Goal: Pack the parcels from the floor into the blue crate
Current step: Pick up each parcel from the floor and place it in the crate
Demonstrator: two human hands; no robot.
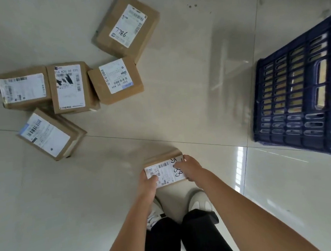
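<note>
A small brown parcel [165, 170] with a white label is held above the floor just ahead of my feet. My left hand [148, 182] grips its left end and my right hand [188, 168] grips its right end. Several more brown parcels lie on the floor to the left: a large one [127, 26] at the top, a small one [116, 80], two side by side [69, 87] [22, 89], and one nearest me [50, 134]. The blue crate [298, 97] stands at the right with parcels showing through its slotted wall.
The floor is pale glossy tile [188, 103] with bare room between the parcel pile and the crate. My white shoes [199, 201] and dark trousers are directly below the held parcel. A pale ledge crosses the top right corner.
</note>
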